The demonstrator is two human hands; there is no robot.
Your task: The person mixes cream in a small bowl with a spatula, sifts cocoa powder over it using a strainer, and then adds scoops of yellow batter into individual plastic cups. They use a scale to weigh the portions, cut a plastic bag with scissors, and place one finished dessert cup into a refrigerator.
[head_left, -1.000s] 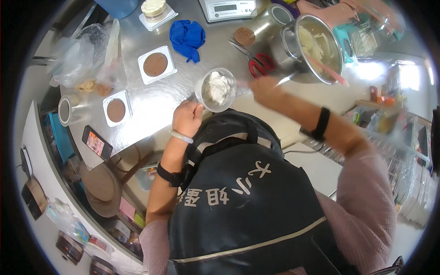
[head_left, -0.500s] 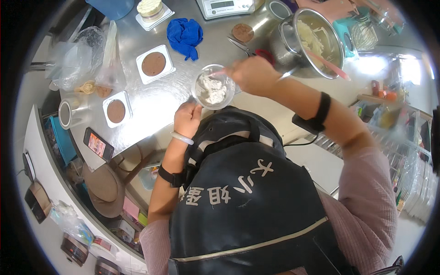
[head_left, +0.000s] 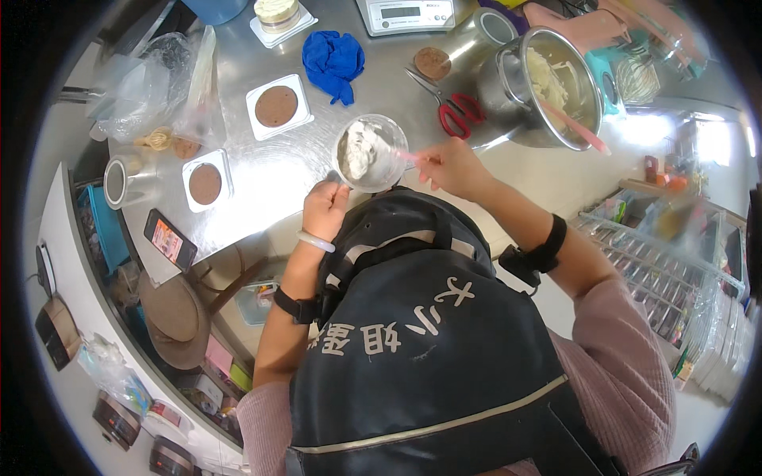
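My left hand (head_left: 325, 208) is closed on the near side of a clear plastic bowl (head_left: 387, 176), which is tilted at the table's front edge. White cream (head_left: 363, 151) clings inside the bowl. In my right hand (head_left: 455, 168) is the handle of a pink spatula (head_left: 405, 155), its blade end down in the cream and partly hidden by it. Beyond the bowl, two brown cake rounds sit on white square boards: one cake round (head_left: 276, 106) farther off, the other cake round (head_left: 205, 183) to the left.
Red-handled scissors (head_left: 454, 115) and a loose cake round (head_left: 432, 63) lie right of a blue cloth (head_left: 332, 63). A steel pot (head_left: 508, 95) with pale cream and a spatula stands far right. A scale (head_left: 405, 14) is at the back, a phone (head_left: 170, 241) near the left edge.
My right hand has moved down and to the right, with the spatula now pointing left into the bowl. The cream has shifted and heaped up. The scissors are uncovered.
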